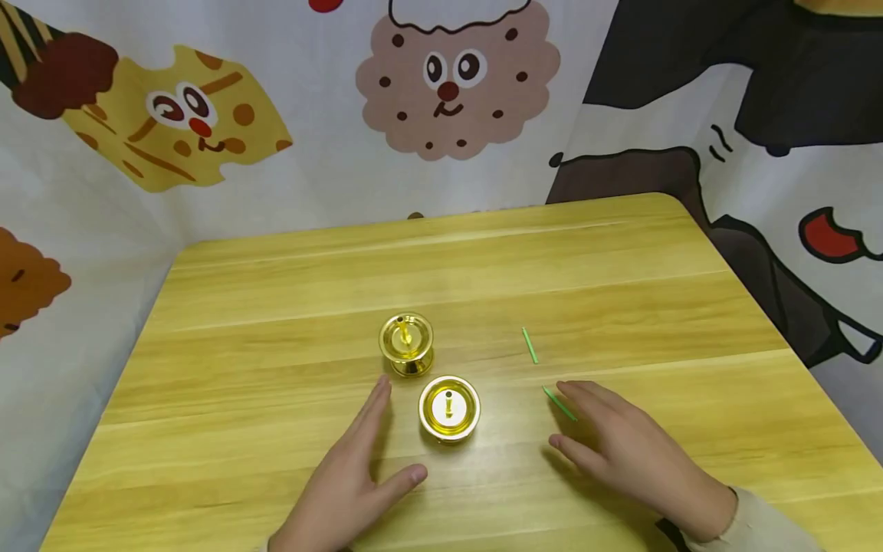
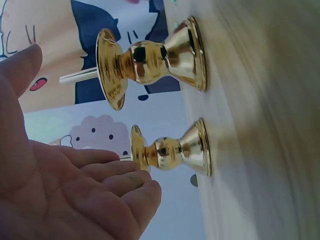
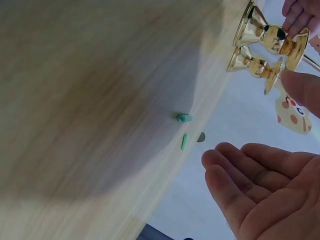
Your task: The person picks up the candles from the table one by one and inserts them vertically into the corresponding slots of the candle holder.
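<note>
Two gold candle holders stand upright on the wooden table, each with a wide dish and a thin post rising from its centre. The front holder (image 1: 449, 410) sits between the hands; the back holder (image 1: 407, 341) is slightly farther off and to the left. My left hand (image 1: 348, 475) hovers to their left, thumb spread from straight fingers, palm facing the holders. In the left wrist view nothing is in its grasp. On the right, my right hand (image 1: 624, 448) has fingertips over the nearer green stick (image 1: 560, 404), holding nothing. Another thin green stick (image 1: 530, 345) lies behind it.
The wooden table (image 1: 276, 291) reaches back to a white curtain (image 1: 310, 176) printed with cartoon food figures. More of this cloth hangs along the left and right sides. Beige sleeve fabric (image 1: 755, 525) shows at the right wrist.
</note>
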{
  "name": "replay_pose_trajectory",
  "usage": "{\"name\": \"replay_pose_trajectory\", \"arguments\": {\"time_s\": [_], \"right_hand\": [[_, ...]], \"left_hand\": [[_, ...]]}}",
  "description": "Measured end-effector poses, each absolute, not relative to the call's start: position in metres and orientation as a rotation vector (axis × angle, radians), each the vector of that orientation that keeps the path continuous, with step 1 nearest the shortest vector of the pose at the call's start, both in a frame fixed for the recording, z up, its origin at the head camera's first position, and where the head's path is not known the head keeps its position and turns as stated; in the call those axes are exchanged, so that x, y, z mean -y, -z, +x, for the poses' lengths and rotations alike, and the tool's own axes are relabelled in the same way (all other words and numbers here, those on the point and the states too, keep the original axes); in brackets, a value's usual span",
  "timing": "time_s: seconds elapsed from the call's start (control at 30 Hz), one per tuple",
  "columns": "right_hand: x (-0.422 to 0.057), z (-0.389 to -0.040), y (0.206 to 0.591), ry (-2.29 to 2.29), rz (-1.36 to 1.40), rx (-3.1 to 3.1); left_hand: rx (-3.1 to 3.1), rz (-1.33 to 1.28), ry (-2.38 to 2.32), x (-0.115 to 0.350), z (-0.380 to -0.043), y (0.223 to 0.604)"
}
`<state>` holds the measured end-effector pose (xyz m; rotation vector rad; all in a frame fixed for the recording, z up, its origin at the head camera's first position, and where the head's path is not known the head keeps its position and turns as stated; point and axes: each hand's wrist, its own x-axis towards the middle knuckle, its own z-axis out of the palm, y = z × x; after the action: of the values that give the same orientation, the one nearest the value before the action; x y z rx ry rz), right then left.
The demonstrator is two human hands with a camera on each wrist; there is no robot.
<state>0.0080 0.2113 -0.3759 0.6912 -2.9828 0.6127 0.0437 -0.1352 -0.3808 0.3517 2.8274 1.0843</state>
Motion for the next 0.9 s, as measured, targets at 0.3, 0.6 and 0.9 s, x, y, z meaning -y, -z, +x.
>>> {"name": "replay_pose_trajectory", "arguments": {"time_s": [0.3,0.6,0.9], "right_hand": [[-0.208,0.001,0.381,-0.558,0.743,2.951],[-0.206,-0.008,0.387,-0.493,0.752,3.013],[-0.204,-0.016,0.391,-0.447,0.772,3.068]], "left_hand": [[-2.761,0.357,-1.230,0.123,0.029,0.381],[-2.636,0.319,-1.346,0.108,0.023,0.382],[-2.613,0.304,-1.406,0.097,0.017,0.388]]}}
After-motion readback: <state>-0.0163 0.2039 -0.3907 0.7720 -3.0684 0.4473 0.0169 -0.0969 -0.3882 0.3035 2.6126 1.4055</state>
